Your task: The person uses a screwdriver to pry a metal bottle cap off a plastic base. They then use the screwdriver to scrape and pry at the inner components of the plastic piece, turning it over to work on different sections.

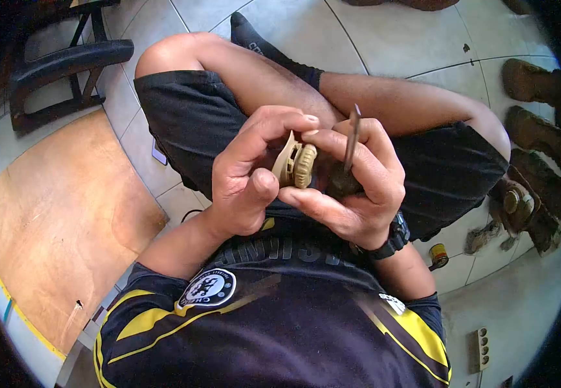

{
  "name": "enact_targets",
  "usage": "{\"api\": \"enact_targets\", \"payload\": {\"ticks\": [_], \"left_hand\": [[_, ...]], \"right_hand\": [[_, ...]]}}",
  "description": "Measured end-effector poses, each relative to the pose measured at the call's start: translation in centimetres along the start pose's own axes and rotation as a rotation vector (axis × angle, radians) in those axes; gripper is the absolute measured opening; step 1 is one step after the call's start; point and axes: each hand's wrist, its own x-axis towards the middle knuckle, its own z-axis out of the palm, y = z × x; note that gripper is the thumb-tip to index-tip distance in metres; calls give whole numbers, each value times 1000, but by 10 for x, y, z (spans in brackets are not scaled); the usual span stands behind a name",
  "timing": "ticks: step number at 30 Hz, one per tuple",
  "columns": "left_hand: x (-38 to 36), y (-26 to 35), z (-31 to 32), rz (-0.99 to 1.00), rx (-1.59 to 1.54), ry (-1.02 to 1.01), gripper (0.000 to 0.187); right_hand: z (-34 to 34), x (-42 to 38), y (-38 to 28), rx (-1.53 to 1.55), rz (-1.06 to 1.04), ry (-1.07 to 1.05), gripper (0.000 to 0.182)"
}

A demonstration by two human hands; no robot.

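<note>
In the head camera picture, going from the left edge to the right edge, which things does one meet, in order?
Dark chair → wooden board → left hand → tan ribbed knob part → screwdriver → wristwatch → tape roll → brown shoes.

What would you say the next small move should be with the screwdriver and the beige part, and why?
Probably tip the screwdriver down to the beige part. The right hand holds it upright, shaft pointing away from the part, while the left hand pinches the part beside it, ridged knob toward the tool. Tool and part are close but not engaged.
</note>
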Motion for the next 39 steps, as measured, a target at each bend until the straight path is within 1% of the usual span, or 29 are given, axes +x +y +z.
{"api": "enact_targets", "payload": {"ticks": [1, 2, 3, 4, 5, 6, 7, 8, 10, 11, 12, 13, 14, 16, 18, 19, 20, 21, 23, 28, 29, 30, 32, 33, 35, 39], "left_hand": [[1, 0, 1, 20, -13, 47, 79], [2, 3, 1, 23, -9, 44, 79], [1, 8, 2, -43, -76, 52, 78], [2, 12, 1, -108, -141, 60, 77], [4, 7, -4, -57, -138, 42, 76], [7, 8, -8, -53, -133, 38, 76], [9, 9, -12, -77, -134, 43, 78], [10, 9, -15, -103, -138, 49, 81], [13, 6, -17, -79, -123, 79, 79], [13, 6, -24, -98, -176, 32, 76], [13, 6, -28, -116, -227, -15, 74], [13, 8, -26, -129, -201, 20, 68], [12, 8, -25, -133, -201, 20, 68], [12, 8, -24, -185, -254, 4, 64], [13, 10, -22, -187, -251, 28, 60], [12, 16, -26, -297, -316, -16, 60], [11, 20, -27, -407, -380, -59, 59], [11, 21, -23, -395, -321, -36, 59], [9, 19, -21, -400, -342, -24, 59], [4, 16, -21, -402, -339, -3, 60], [3, 15, -20, -372, -269, -6, 60], [3, 15, -18, -343, -200, -9, 60], [4, 17, -15, -380, -243, -20, 59], [3, 15, -14, -365, -200, -35, 59], [2, 12, -14, -358, -162, -53, 59], [1, 8, -20, -469, -216, -65, 60]], "right_hand": [[-1, 2, -3, -14, 8, -13, 69], [-2, 4, -6, -28, 11, -25, 71], [-6, 3, -7, 58, 48, -75, 69], [-12, 2, -11, 61, 42, -71, 69], [-20, 1, -16, 143, 159, -134, 63], [-24, -2, -22, 224, 277, -198, 58], [-22, -9, -24, 321, 341, -129, 48], [-16, -18, -26, 458, 403, -1, 33], [-27, -15, -23, 254, 276, -99, 25], [-32, -8, -32, 168, 308, -121, 25], [-38, -2, -34, 170, 313, -122, 25], [-47, 4, -31, 92, 240, -208, 24], [-51, 8, -30, 15, 167, -295, 23], [-53, 15, -32, -14, 174, -283, 21], [-59, 19, -29, -229, 58, -432, 22], [-59, 20, -29, -269, 36, -422, 22], [-60, 21, -31, -268, 40, -421, 22], [-63, 23, -33, -282, 61, -462, 21], [-71, 28, -39, -263, 117, -569, 21], [-74, 27, -41, -322, 168, -649, 20], [-74, 26, -40, -346, 177, -673, 19], [-73, 25, -39, -344, 183, -672, 19], [-70, 24, -35, -385, 108, -672, 17], [-69, 22, -31, -384, 115, -674, 17], [-67, 17, -25, -384, 49, -664, 19], [-62, 14, -28, -391, 120, -703, 23]]}}
